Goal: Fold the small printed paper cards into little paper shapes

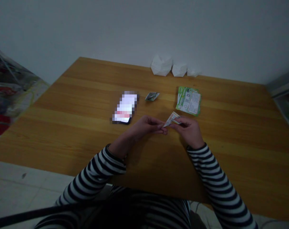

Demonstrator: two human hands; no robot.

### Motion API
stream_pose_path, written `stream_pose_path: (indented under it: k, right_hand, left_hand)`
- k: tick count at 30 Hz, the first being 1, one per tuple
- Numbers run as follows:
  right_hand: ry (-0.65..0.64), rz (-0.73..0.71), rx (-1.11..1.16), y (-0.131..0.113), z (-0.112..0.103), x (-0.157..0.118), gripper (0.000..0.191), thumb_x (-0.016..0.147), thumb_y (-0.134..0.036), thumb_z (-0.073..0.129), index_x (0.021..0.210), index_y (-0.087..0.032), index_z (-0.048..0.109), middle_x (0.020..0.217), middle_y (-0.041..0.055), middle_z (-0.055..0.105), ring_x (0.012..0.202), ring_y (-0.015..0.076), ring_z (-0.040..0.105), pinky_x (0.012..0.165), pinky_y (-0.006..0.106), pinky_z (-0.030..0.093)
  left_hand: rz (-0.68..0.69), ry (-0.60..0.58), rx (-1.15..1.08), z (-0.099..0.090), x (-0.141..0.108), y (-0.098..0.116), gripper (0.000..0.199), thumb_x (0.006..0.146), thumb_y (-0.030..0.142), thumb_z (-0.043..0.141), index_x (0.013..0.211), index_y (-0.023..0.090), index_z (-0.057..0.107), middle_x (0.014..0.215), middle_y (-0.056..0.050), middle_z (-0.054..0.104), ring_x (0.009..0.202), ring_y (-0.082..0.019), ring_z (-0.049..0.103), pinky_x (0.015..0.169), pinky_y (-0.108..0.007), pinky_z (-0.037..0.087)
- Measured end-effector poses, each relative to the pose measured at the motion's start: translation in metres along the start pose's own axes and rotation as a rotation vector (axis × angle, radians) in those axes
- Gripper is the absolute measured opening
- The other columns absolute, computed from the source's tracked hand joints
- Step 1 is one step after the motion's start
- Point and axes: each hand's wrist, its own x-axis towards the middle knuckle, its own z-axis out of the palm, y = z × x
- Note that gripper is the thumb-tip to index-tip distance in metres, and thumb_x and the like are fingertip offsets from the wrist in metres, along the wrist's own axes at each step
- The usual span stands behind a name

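Note:
A small folded piece of printed paper (171, 119) is held up above the wooden table, between both hands. My left hand (150, 125) pinches its lower left tip, fingers pressed together. On the other side my right hand (187, 128) grips the paper's right part between thumb and fingers. Just beyond the hands lies a small folded green and dark piece (152, 96). A stack of green and white printed sheets (188, 100) rests behind my right hand. To the left of these is a phone (125, 107) with its screen lit and blurred.
Three white folded paper shapes (161, 65) stand in a row at the back edge of the wooden table (63, 127), against the wall. Bags and red items (3, 89) are beyond the left edge. A shelf (286, 98) stands at the far right.

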Motion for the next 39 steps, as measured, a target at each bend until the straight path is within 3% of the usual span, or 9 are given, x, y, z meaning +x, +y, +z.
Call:
stream_pose_path:
  k: [8, 20, 30, 36, 39]
  right_hand:
    - [-0.041, 0.068, -0.028, 0.002, 0.001, 0.001, 0.010, 0.075, -0.028, 0.077, 0.075, -0.019, 0.078, 0.072, 0.0020, 0.071, 0.066, 0.0159, 0.061, 0.062, 0.030, 0.048]
    - [-0.021, 0.049, -0.085, 0.002, 0.002, 0.000, 0.012, 0.077, -0.029, 0.076, 0.078, -0.017, 0.076, 0.075, 0.0034, 0.070, 0.068, 0.0159, 0.061, 0.064, 0.029, 0.046]
    - [0.005, 0.083, -0.134, 0.003, 0.007, -0.003, 0.013, 0.077, -0.030, 0.074, 0.078, -0.017, 0.076, 0.077, 0.0045, 0.071, 0.067, 0.0168, 0.062, 0.063, 0.030, 0.048]
    - [0.051, 0.103, -0.156, 0.001, 0.008, -0.002, 0.017, 0.078, -0.034, 0.072, 0.075, -0.017, 0.074, 0.072, 0.0039, 0.071, 0.064, 0.0164, 0.061, 0.062, 0.030, 0.048]
    - [0.058, 0.096, -0.161, -0.001, 0.011, -0.003, 0.017, 0.079, -0.034, 0.072, 0.075, -0.017, 0.074, 0.073, 0.0039, 0.071, 0.064, 0.0162, 0.061, 0.061, 0.029, 0.048]
  left_hand:
    - [-0.005, -0.004, 0.088, 0.001, -0.001, 0.004, 0.018, 0.077, 0.024, 0.077, 0.091, 0.012, 0.077, 0.083, -0.007, 0.077, 0.080, -0.013, 0.071, 0.087, -0.026, 0.053]
    - [-0.046, 0.024, -0.009, 0.001, 0.001, 0.000, 0.017, 0.074, 0.018, 0.078, 0.090, 0.010, 0.077, 0.081, -0.007, 0.076, 0.080, -0.011, 0.069, 0.086, -0.023, 0.053]
    - [0.054, 0.175, 0.178, 0.008, 0.003, 0.000, 0.010, 0.076, 0.013, 0.074, 0.086, 0.010, 0.075, 0.070, -0.005, 0.075, 0.064, -0.011, 0.068, 0.071, -0.024, 0.055]
    - [0.101, 0.139, 0.257, 0.012, 0.000, 0.004, 0.025, 0.086, 0.033, 0.067, 0.084, 0.010, 0.075, 0.082, -0.009, 0.077, 0.074, -0.013, 0.070, 0.073, -0.024, 0.056]
    - [0.080, 0.177, 0.288, 0.012, 0.000, 0.004, 0.026, 0.081, 0.036, 0.073, 0.083, 0.010, 0.076, 0.078, -0.008, 0.076, 0.069, -0.012, 0.068, 0.069, -0.022, 0.054]
